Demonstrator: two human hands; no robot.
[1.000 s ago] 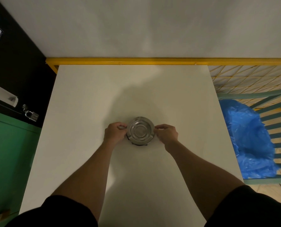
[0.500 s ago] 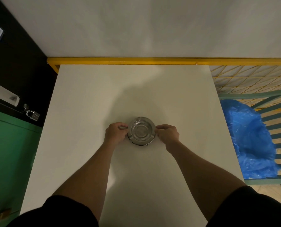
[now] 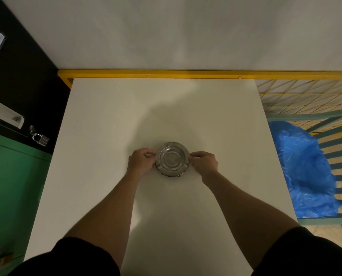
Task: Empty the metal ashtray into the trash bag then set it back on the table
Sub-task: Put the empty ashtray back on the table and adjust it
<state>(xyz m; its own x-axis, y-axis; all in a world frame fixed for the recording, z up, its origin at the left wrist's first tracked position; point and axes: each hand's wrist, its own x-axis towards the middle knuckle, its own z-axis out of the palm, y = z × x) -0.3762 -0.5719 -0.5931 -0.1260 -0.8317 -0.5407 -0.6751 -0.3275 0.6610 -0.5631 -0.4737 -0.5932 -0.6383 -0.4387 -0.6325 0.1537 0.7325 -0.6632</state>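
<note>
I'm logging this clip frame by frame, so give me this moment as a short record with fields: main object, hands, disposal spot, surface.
main object: round shiny metal ashtray, upright on the table
left hand: fingers pinching the ashtray's left rim
right hand: fingers pinching its right rim
disposal spot: crumpled blue plastic trash bag, right of the table
surface: white rectangular table

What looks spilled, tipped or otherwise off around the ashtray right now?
Nothing stands out. The metal ashtray sits level on the white table, pinched by left hand and right hand; no spill shows.
</note>
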